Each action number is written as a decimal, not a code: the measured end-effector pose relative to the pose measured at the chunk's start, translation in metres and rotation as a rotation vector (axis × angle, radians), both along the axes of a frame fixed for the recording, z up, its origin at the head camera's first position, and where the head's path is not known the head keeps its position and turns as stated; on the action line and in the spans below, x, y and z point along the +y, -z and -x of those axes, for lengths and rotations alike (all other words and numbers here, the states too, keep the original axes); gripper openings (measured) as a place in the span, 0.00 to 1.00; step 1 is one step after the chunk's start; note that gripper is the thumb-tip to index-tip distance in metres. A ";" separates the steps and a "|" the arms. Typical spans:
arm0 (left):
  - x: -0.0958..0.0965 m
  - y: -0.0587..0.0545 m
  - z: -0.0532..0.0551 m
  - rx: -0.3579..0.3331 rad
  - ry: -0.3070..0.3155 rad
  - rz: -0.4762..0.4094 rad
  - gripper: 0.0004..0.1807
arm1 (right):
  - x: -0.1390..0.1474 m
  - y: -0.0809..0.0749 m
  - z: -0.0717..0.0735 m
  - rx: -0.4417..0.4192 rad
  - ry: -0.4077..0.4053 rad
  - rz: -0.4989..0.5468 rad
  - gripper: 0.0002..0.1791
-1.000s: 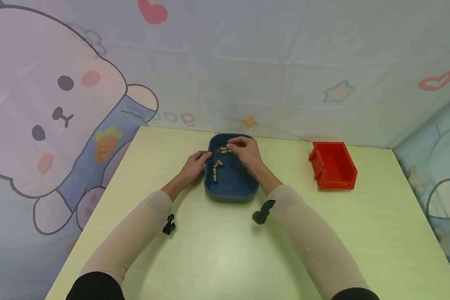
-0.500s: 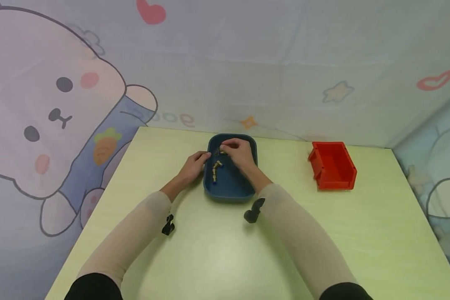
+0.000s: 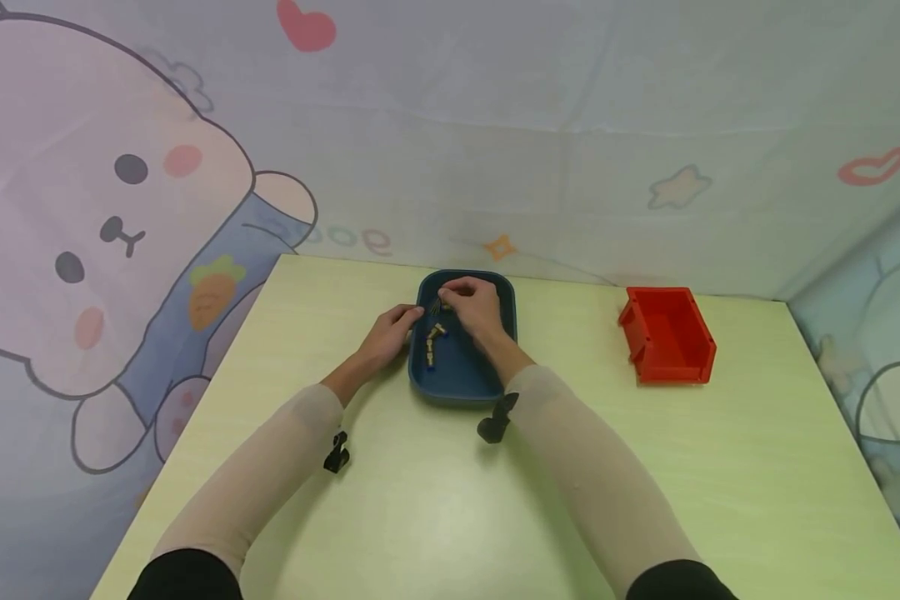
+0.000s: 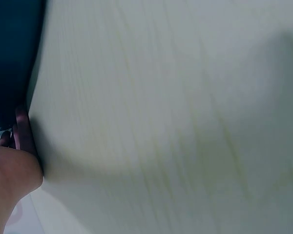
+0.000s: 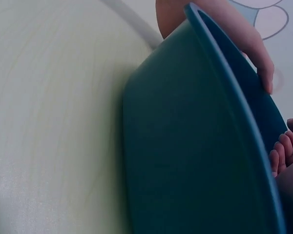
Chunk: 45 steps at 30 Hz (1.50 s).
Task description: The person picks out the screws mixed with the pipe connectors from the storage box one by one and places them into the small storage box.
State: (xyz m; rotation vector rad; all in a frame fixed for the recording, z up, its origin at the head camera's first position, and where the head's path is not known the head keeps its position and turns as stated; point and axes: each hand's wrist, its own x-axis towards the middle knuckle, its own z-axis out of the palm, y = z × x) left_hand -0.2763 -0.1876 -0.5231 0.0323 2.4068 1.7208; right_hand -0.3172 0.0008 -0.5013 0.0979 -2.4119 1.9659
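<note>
A dark blue tray [image 3: 468,362] stands at the back middle of the table in the head view. My left hand [image 3: 384,340] grips its left wall, the thumb [image 5: 267,78] hooked over the rim in the right wrist view. Inside lie small brass fittings [image 3: 431,354] with blue ends, several of them along the left side. My right hand [image 3: 476,310] is over the far part of the tray, thumb and fingertips together at more brass pieces [image 3: 435,307]. Its curled fingers [image 5: 281,151] show inside the wall in the right wrist view. I cannot tell whether they hold a fitting.
To the right on the pale wooden table [image 3: 420,500] sits a red open-front bin [image 3: 671,337]. A printed cloth [image 3: 495,150] hangs close behind the table's back edge.
My right hand has shifted a little left inside the tray over the brass pieces, its forearm swinging left too. My left hand stays on the tray wall.
</note>
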 end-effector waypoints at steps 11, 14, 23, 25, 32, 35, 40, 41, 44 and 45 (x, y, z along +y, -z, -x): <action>0.003 -0.003 0.000 -0.007 -0.001 -0.001 0.33 | -0.003 0.007 0.005 0.008 0.024 -0.125 0.08; 0.002 -0.003 -0.001 -0.004 -0.010 0.016 0.33 | -0.006 0.009 0.005 0.013 0.014 -0.179 0.08; -0.010 -0.001 -0.008 0.005 -0.022 0.024 0.32 | -0.020 0.015 0.003 0.039 -0.021 -0.278 0.07; -0.013 0.000 -0.009 -0.003 -0.027 0.020 0.33 | -0.023 0.015 0.001 0.039 -0.036 -0.287 0.06; -0.018 0.003 -0.011 -0.018 -0.024 0.000 0.35 | -0.029 0.018 -0.001 0.051 -0.087 -0.380 0.06; -0.018 0.003 -0.012 -0.012 -0.024 0.005 0.35 | -0.029 0.017 -0.001 0.067 -0.091 -0.421 0.07; -0.018 0.000 -0.015 -0.011 -0.020 0.015 0.34 | -0.028 0.015 -0.003 0.110 -0.101 -0.482 0.07; -0.018 0.000 -0.015 -0.011 -0.022 0.015 0.34 | -0.028 0.015 -0.003 0.117 -0.105 -0.489 0.07; -0.017 -0.001 -0.016 -0.011 -0.025 0.012 0.33 | -0.027 0.015 -0.003 0.136 -0.113 -0.501 0.07; -0.016 -0.001 -0.016 -0.011 -0.025 0.009 0.33 | -0.026 0.015 -0.003 0.139 -0.114 -0.505 0.07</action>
